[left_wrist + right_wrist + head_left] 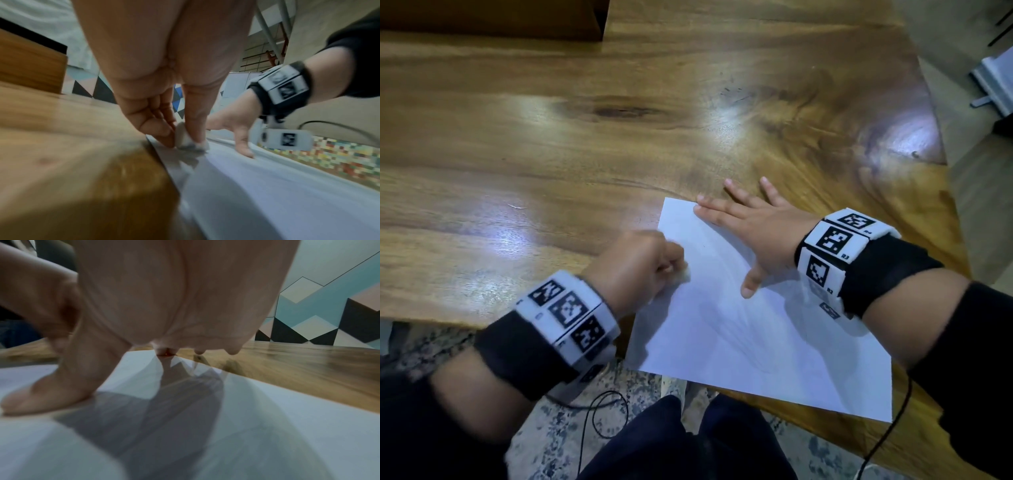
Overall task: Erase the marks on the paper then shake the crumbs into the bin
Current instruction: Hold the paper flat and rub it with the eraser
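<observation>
**Two hands on one thin sheet**

Two jobs are split between my hands: my left hand (640, 263) pinches a small white eraser (186, 138) between thumb and fingertips, its smudged grey end down on the paper (756, 342) near the left edge. My right hand (750, 226) lies flat with fingers spread, pinning the far corner. The sheet is white, with only faint grey traces showing, and it lies on the wooden table (585, 137), its near corner past the table's edge. I judge it light, floppy and easily creased, so I would lift it by opposite edges. I see no bin.
</observation>
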### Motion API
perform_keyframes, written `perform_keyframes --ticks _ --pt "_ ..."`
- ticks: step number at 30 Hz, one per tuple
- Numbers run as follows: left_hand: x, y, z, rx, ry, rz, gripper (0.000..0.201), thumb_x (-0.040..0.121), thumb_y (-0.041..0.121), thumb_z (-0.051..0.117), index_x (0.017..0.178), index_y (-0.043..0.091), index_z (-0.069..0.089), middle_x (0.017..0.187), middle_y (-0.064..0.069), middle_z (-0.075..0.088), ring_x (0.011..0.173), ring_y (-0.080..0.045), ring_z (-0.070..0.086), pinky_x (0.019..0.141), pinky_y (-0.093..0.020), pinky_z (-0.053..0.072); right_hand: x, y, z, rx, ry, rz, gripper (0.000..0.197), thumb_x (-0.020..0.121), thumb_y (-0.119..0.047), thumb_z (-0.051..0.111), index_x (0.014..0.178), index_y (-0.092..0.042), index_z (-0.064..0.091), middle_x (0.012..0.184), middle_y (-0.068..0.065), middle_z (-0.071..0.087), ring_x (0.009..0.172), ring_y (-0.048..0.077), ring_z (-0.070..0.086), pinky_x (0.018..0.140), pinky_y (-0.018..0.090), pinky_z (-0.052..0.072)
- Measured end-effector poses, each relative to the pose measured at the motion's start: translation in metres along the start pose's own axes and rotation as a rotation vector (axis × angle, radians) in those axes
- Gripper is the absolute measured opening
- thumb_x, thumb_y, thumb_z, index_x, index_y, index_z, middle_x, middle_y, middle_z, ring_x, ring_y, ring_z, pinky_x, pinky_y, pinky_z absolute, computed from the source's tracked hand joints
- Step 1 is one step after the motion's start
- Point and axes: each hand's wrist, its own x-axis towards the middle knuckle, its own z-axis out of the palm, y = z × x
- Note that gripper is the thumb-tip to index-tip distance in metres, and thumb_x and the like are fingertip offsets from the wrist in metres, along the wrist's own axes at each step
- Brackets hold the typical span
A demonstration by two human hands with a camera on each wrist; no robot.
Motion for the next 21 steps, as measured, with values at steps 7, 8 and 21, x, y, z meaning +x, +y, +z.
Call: perform_keyframes --ticks 7,8,21 --pt "-0.003 -0.003 0.0 -0.009 -0.027 -0.009 0.008 0.073 0.019 0.072 0.076 0.012 0.07 0.074 -0.005 0.068 0.074 -0.021 0.062 0.057 -0.012 0.034 -0.001 -0.001 -0.001 -0.006 0.007 0.0 0.131 0.061 -0.059 0.077 0.147 -0.033 -0.018 0.154 -0.019 -0.024 0.141 0.018 -0.028 0.112 0.058 -0.014" --pt "0.003 -0.002 -0.001 0.004 0.046 -0.026 0.009 0.075 0.019 0.07 0.078 0.011 0.07 0.076 -0.008 0.066 0.073 -0.022 0.059 0.056 -0.015 0.034 -0.001 -0.001 -0.001 -0.002 0.008 0.0 0.131 0.061 -0.059 0.077 0.147 -0.033 -0.018 0.154 -0.02 -0.024 0.141 0.018 -0.028 0.112 0.058 -0.015" --pt "0.016 0.009 0.013 -0.056 0.067 0.054 0.01 0.077 0.026 0.065 0.072 0.017 0.064 0.072 -0.003 0.051 0.054 -0.01 0.043 0.061 -0.024 0.034 -0.001 0.001 0.001 0.025 0.025 -0.016 0.132 0.059 -0.059 0.078 0.147 -0.034 -0.017 0.153 -0.021 -0.024 0.141 0.018 -0.029 0.111 0.058 -0.015"
